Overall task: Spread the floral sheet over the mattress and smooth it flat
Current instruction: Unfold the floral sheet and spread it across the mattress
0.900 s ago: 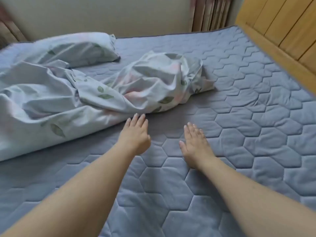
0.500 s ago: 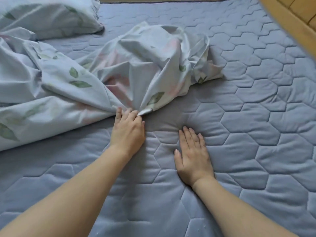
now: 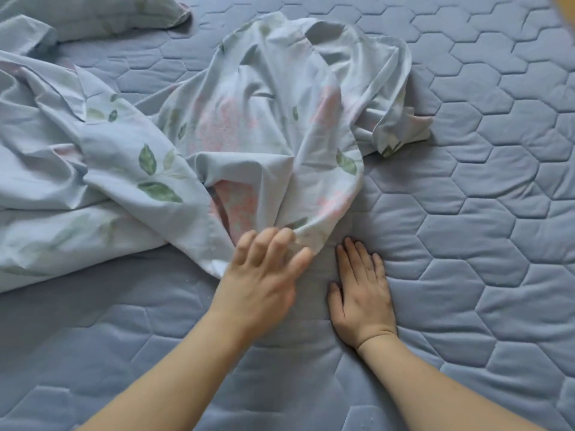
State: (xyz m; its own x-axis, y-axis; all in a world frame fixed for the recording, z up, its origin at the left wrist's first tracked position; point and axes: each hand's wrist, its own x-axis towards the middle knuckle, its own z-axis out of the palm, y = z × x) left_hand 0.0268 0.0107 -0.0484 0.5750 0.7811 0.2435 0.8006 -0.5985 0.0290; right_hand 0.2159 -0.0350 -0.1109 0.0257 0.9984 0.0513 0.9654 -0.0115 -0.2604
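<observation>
The floral sheet (image 3: 249, 126), pale blue with green leaves and pink blooms, lies crumpled across the left and middle of the grey-blue quilted mattress (image 3: 466, 244). My left hand (image 3: 264, 281) is at the sheet's near edge. Its fingers curl into the fabric, the thumb lies along the hem, and the hand is slightly blurred. That edge rises in a fold just above the knuckles. My right hand (image 3: 362, 293) rests flat on the bare mattress beside it, fingers straight and together, a little apart from the sheet.
A pillow (image 3: 93, 14) in matching fabric lies at the top left. A sliver of wooden furniture (image 3: 567, 14) shows at the top right corner. Bare hexagon-quilted mattress stretches to the right and along the near side.
The view has dropped closer to the bed. My left hand reached the sheet's near edge and took hold of it, and the edge has drawn nearer. My right hand settled flat on the mattress.
</observation>
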